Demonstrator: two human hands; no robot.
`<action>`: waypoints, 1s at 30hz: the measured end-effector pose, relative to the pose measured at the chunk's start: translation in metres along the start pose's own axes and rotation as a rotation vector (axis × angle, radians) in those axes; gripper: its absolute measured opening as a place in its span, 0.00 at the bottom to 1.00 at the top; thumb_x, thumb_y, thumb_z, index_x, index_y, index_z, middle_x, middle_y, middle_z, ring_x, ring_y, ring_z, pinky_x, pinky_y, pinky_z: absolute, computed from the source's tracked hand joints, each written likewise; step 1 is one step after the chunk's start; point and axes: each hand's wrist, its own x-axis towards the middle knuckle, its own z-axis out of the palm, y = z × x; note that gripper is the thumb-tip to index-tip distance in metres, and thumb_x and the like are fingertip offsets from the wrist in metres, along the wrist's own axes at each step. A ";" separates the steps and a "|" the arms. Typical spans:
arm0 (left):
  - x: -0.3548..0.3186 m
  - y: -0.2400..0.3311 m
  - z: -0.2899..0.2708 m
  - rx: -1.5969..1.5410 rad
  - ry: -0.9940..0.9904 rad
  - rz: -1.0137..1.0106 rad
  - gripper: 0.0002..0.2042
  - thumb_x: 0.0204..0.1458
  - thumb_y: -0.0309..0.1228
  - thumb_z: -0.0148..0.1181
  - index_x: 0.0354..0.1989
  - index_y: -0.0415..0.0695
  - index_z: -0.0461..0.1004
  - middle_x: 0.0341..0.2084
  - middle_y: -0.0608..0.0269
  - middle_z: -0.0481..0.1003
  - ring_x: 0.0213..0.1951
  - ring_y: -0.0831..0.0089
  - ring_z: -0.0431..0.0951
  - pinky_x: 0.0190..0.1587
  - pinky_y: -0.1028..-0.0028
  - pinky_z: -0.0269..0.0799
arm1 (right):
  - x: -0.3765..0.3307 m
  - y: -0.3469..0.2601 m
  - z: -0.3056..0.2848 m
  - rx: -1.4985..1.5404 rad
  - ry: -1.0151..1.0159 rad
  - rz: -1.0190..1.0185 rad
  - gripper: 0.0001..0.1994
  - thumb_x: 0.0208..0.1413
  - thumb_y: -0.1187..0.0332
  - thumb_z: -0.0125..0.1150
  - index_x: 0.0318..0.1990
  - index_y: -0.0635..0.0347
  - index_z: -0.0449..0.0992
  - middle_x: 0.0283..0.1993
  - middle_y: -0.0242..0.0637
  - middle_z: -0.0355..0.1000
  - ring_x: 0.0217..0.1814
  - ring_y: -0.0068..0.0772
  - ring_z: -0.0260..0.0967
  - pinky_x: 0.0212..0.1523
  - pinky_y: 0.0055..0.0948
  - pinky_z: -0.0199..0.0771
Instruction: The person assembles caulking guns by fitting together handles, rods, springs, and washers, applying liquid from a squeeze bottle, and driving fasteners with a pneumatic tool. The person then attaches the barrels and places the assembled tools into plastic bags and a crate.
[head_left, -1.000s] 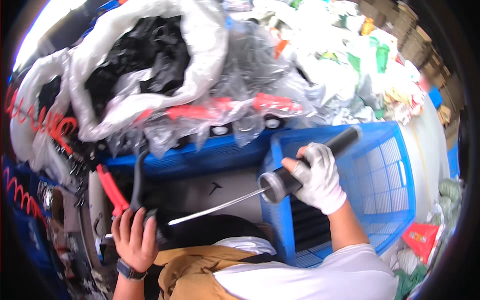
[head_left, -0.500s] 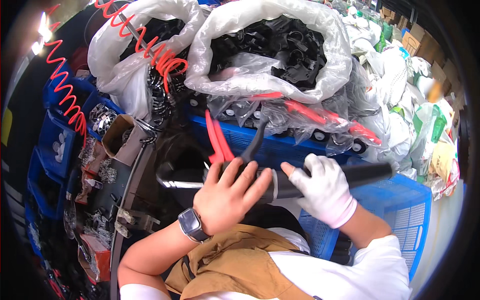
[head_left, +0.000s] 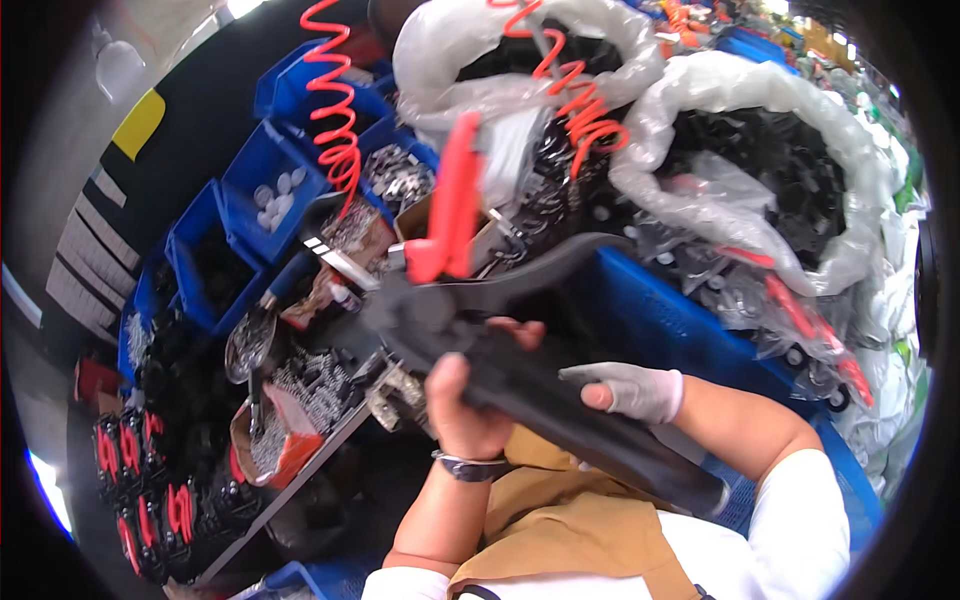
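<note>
A long black tool (head_left: 560,420) with a tubular body, a red lever (head_left: 450,215) and a curved black handle lies slanted in front of me. My left hand (head_left: 470,410) is wrapped round its middle, thumb on the near side and fingertips showing beyond. My right hand (head_left: 635,393), in a pale glove with a bare thumb tip, lies along the far side of the tube with fingers stretched out. Whether it touches the tube I cannot tell. A metal rod (head_left: 342,263) juts from the tool's far left end, over the workbench.
Blue bins (head_left: 265,190) with white caps and small parts stand on the left. Near them is a torn red box (head_left: 280,440) of screws. Coiled red hoses (head_left: 335,110) hang above. White sacks (head_left: 640,150) of black parts and a blue crate (head_left: 660,310) stand at the right.
My view has turned toward the left bench. The tool has swung to a steeper slant, its tube end now lower right. My left hand has shifted from lying over it to gripping round it.
</note>
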 end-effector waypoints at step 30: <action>-0.001 0.118 -0.096 0.517 0.397 0.753 0.36 0.47 0.51 0.63 0.58 0.37 0.61 0.44 0.57 0.64 0.45 0.67 0.66 0.50 0.70 0.67 | 0.368 0.269 -0.439 -1.470 1.222 0.226 0.27 0.54 0.66 0.55 0.64 0.57 0.66 0.70 0.47 0.56 0.69 0.49 0.59 0.65 0.41 0.63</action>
